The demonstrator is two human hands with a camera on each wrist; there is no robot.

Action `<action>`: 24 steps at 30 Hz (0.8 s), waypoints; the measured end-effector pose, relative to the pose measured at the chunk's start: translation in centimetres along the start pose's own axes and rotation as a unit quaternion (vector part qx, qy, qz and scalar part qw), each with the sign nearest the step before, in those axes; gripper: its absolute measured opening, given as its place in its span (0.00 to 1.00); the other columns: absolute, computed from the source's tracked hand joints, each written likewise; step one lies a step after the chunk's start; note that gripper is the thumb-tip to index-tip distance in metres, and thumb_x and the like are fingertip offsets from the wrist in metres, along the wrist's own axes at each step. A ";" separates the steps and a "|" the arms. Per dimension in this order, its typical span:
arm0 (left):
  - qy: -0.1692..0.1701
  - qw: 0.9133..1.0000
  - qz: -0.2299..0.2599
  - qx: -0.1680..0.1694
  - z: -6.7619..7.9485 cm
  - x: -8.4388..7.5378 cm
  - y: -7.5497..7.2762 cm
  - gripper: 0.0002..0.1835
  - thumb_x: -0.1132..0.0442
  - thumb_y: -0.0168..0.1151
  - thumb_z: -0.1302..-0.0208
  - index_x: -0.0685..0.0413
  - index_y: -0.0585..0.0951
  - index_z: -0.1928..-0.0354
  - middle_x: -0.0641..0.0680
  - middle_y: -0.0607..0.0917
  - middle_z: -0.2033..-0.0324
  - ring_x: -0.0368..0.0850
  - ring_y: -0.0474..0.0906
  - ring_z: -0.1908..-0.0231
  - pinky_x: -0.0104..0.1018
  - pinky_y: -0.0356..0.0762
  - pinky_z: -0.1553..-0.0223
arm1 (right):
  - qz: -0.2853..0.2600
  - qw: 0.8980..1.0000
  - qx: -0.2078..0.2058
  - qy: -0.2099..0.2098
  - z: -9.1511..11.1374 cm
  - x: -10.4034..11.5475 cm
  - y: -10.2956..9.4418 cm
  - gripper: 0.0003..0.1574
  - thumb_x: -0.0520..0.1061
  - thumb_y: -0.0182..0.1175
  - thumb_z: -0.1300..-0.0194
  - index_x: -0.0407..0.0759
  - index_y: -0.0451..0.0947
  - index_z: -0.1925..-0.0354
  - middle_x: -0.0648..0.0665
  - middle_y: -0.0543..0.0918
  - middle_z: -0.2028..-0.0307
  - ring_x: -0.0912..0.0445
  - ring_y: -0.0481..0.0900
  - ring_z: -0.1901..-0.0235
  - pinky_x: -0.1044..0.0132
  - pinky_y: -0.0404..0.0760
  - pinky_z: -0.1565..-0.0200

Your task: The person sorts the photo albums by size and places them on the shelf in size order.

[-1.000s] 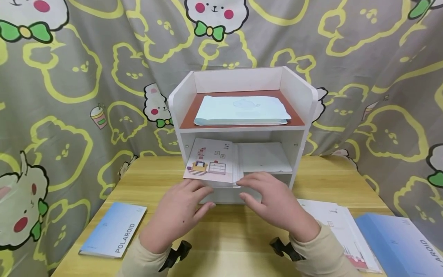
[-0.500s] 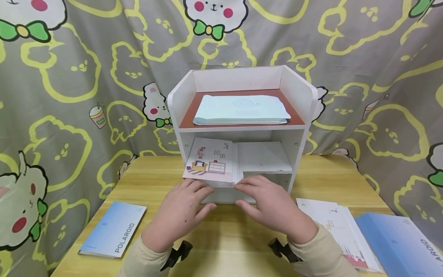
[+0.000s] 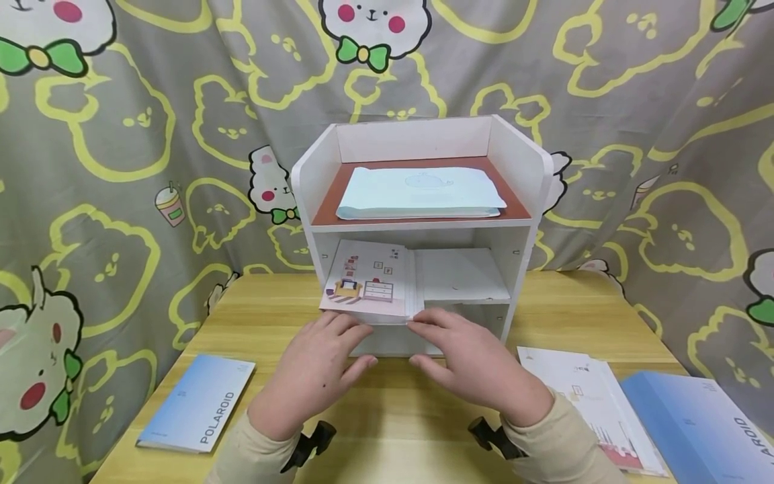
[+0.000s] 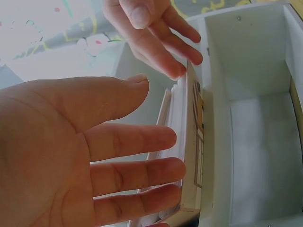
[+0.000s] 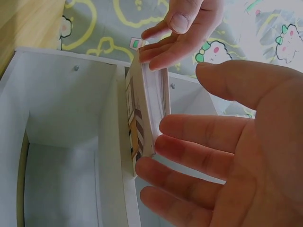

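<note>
While the album (image 3: 367, 281) is touched by straight-fingered left hand (image 3: 319, 373) and right hand (image 3: 474, 363), both are flanked by blue volumes (image 3: 197, 402).

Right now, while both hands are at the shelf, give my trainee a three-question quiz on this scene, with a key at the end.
1. True or false: the pale blue pack with the whale drawing lies on the top tier of the shelf unit.
2. Which of these lies on the table on the person's left? A) white illustrated books; B) blue POLAROID booklet; C) neither.
3. Fill the blank: the illustrated book, with the left hand and right hand at its front edge, lies on the ____ tier.

Key: 1. True. 2. B. 3. Middle.
</note>
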State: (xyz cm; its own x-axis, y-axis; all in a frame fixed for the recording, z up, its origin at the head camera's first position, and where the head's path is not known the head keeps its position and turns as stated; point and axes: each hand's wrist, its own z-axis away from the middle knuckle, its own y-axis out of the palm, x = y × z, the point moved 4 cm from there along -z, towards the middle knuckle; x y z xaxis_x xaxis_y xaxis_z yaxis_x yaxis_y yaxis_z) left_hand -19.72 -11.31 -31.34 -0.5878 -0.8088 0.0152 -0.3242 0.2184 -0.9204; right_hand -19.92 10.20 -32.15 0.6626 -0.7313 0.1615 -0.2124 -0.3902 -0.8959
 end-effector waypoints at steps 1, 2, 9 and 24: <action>0.000 1.000 0.001 -0.001 0.0 0.0 0.0 0.23 0.44 0.69 0.35 0.46 0.84 0.43 0.46 0.82 0.46 0.46 0.75 0.44 0.47 0.75 0.43 | -0.001 1.000 0.000 -0.001 0.0 0.0 0.0 0.32 0.61 0.63 0.30 0.45 0.80 0.37 0.48 0.77 0.38 0.54 0.79 0.43 0.53 0.81 0.47; 0.001 1.000 0.001 -0.001 0.0 0.0 0.0 0.23 0.44 0.68 0.35 0.46 0.84 0.43 0.46 0.82 0.46 0.46 0.75 0.44 0.47 0.75 0.43 | -0.001 1.000 0.001 -0.001 0.0 0.0 0.0 0.32 0.61 0.63 0.30 0.45 0.80 0.37 0.48 0.77 0.38 0.54 0.79 0.44 0.53 0.81 0.47; 0.002 1.000 0.003 -0.008 -0.1 0.1 0.1 0.23 0.44 0.69 0.35 0.47 0.84 0.43 0.47 0.82 0.46 0.47 0.75 0.44 0.48 0.76 0.45 | 0.000 1.000 0.008 0.003 0.1 -0.1 0.1 0.33 0.61 0.63 0.30 0.44 0.79 0.36 0.46 0.77 0.36 0.51 0.76 0.39 0.52 0.79 0.43; 0.000 1.000 0.000 -0.020 -0.4 0.5 0.5 0.26 0.45 0.70 0.36 0.51 0.82 0.41 0.49 0.81 0.45 0.48 0.76 0.44 0.47 0.78 0.45 | 0.007 1.000 -0.009 -0.015 0.1 -0.1 0.3 0.31 0.59 0.64 0.31 0.42 0.81 0.39 0.43 0.77 0.35 0.47 0.74 0.35 0.50 0.76 0.39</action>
State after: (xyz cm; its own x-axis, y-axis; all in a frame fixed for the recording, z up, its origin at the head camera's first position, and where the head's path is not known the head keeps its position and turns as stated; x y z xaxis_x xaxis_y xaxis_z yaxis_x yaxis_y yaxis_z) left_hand -20.49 -11.42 -31.64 -0.5881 -0.8087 0.0161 -0.3542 0.2396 -0.9040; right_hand -20.03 10.19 -32.48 0.6812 -0.7192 0.1369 -0.2346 -0.3915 -0.8898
